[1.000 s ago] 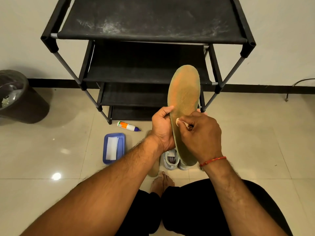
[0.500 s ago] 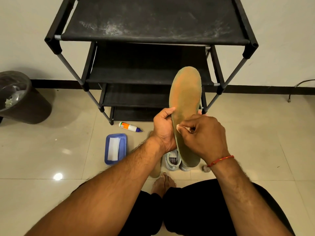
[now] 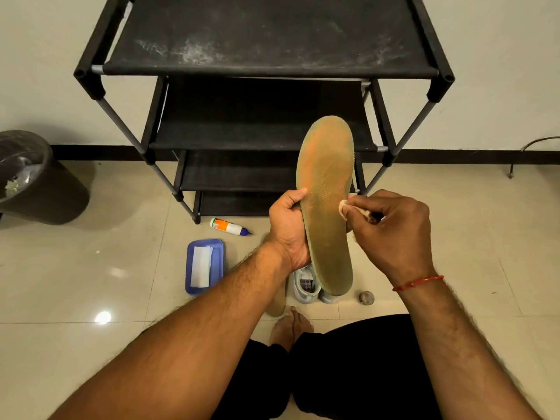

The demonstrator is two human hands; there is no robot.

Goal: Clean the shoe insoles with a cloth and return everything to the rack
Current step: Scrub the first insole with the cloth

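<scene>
While my left hand (image 3: pixel 288 231) grips the insole (image 3: pixel 327 189) upright by its left edge before the rack (image 3: pixel 266 68), right hand (image 3: pixel 394 234) pinches a small cloth (image 3: pixel 344 205) against its right edge

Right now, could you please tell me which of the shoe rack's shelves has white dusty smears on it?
The top shelf: pale dust streaks run across its black fabric, while the three shelves below it look plain dark.

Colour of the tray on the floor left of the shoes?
It's a blue rectangular plastic tray; head view.
</scene>
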